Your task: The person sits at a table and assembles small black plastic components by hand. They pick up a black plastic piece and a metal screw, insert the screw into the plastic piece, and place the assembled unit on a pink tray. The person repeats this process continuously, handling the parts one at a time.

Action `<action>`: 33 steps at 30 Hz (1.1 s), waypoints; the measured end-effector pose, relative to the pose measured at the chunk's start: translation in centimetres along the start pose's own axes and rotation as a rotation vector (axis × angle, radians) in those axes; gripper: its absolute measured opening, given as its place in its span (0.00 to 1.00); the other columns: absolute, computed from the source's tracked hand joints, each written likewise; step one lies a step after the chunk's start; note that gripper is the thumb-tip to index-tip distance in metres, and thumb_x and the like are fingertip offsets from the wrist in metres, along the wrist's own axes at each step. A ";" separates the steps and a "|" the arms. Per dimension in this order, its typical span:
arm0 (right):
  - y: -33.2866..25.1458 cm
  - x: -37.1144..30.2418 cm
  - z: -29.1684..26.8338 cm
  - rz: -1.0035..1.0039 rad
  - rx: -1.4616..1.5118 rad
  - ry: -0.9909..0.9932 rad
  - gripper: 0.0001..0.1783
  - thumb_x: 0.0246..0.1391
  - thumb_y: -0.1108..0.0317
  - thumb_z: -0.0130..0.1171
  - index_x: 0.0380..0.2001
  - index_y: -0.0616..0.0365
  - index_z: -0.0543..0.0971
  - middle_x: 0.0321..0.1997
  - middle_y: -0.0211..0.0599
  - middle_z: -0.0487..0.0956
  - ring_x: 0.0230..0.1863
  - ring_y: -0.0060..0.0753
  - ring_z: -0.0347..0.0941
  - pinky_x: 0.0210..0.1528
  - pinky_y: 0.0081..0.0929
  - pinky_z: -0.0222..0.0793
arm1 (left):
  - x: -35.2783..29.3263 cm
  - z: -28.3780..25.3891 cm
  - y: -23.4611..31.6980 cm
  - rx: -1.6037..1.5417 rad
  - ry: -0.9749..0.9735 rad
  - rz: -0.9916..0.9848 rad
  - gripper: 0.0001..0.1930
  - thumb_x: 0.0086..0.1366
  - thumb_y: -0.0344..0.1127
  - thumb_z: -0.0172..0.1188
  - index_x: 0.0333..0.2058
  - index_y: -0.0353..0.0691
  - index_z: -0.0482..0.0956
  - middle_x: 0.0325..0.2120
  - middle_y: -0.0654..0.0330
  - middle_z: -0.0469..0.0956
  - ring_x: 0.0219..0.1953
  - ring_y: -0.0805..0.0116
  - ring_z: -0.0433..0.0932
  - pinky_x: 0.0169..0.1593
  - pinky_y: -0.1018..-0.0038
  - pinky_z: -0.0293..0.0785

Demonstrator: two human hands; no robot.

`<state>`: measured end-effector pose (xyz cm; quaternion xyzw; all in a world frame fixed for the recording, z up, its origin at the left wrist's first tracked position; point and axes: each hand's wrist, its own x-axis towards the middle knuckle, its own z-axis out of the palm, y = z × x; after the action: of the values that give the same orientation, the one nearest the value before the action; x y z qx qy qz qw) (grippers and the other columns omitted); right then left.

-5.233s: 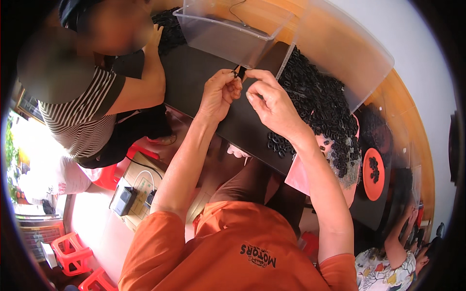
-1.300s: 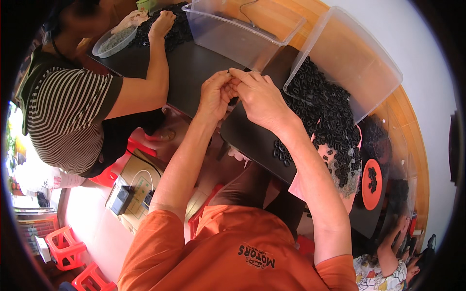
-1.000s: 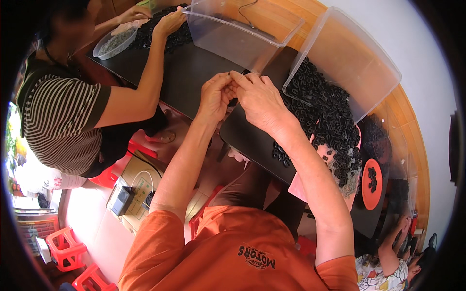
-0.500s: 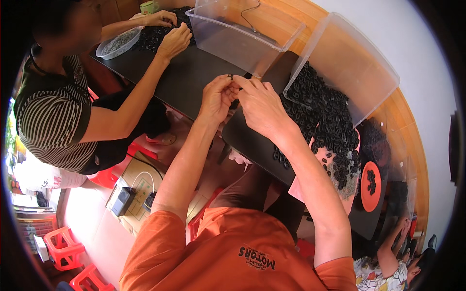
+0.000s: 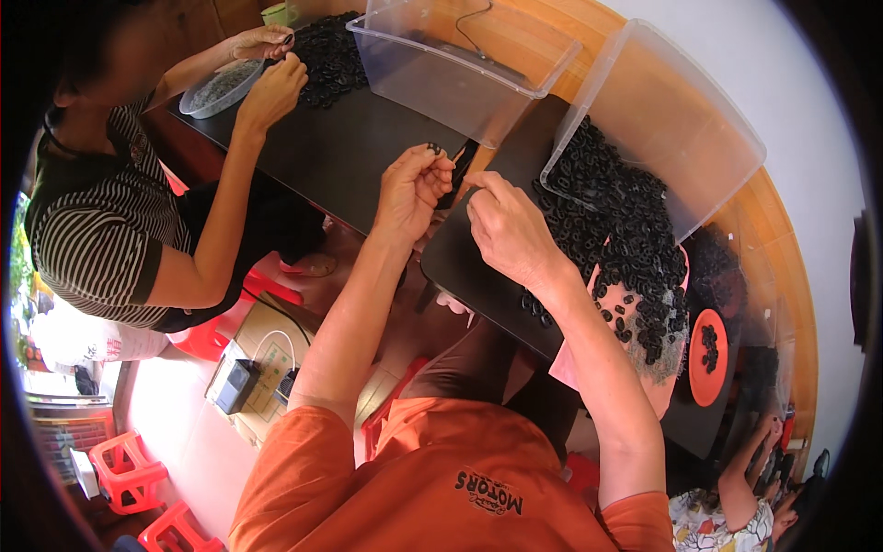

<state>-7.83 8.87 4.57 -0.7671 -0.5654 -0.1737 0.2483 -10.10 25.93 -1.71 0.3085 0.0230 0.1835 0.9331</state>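
Observation:
My left hand (image 5: pixel 411 189) is raised over the table edge, pinching a small black oval piece (image 5: pixel 434 148) between thumb and fingertips. To its right and slightly apart is my right hand (image 5: pixel 508 225), with thumb and index finger pressed together. Whatever may sit in that pinch is too small to make out. Right of my right hand, a large heap of small black ring-like pieces (image 5: pixel 618 198) spills out of a clear plastic bin (image 5: pixel 676 115) tipped on its side. Some of these pieces lie on a pink sheet (image 5: pixel 575 363) by my right forearm.
An orange plate (image 5: pixel 706 382) with several black pieces stands at the right. Another clear bin (image 5: pixel 441 78) is on the black table (image 5: pixel 322 152). At the left a co-worker (image 5: pixel 110 221) handles pieces beside a bowl (image 5: pixel 221 92). Another person's arm (image 5: pixel 739 469) shows at lower right.
My right hand has drawn away from the left, to the right and slightly down. The black piece stays in my left fingers. The co-worker's hands have shifted left toward the bowl.

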 end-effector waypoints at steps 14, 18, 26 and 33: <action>-0.2 -0.6 0.2 0.042 0.024 -0.012 0.05 0.46 0.79 0.55 0.30 0.67 0.74 0.43 0.44 0.75 0.39 0.48 0.74 0.42 0.39 0.70 | 0.1 -0.1 -0.2 -0.035 -0.019 0.006 0.05 0.63 0.31 0.56 0.33 0.36 0.76 0.26 0.58 0.78 0.25 0.71 0.75 0.30 0.77 0.73; -0.2 -0.8 0.0 0.043 0.027 -0.008 0.05 0.47 0.79 0.55 0.30 0.67 0.74 0.43 0.44 0.75 0.38 0.49 0.74 0.41 0.39 0.71 | 0.1 -0.1 -0.3 -0.010 0.001 0.012 0.06 0.63 0.32 0.57 0.31 0.36 0.77 0.25 0.58 0.78 0.26 0.71 0.75 0.30 0.77 0.72; -0.1 -1.4 -1.0 0.075 0.032 -0.017 0.04 0.49 0.79 0.55 0.31 0.68 0.74 0.42 0.45 0.75 0.39 0.49 0.74 0.41 0.37 0.72 | 0.4 -0.2 -0.3 -0.001 -0.017 0.025 0.06 0.63 0.31 0.56 0.34 0.34 0.76 0.26 0.56 0.78 0.25 0.71 0.76 0.30 0.77 0.75; -0.1 -1.7 -2.0 0.119 0.186 0.060 0.03 0.52 0.78 0.54 0.32 0.66 0.73 0.41 0.46 0.75 0.39 0.51 0.74 0.41 0.35 0.71 | -0.6 0.4 0.2 0.093 0.034 0.082 0.06 0.63 0.30 0.56 0.34 0.33 0.76 0.26 0.56 0.79 0.24 0.73 0.76 0.29 0.79 0.73</action>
<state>-8.36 6.44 5.27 -0.7674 -0.5248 -0.1285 0.3452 -10.69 25.62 -1.34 0.3491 0.0349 0.2254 0.9089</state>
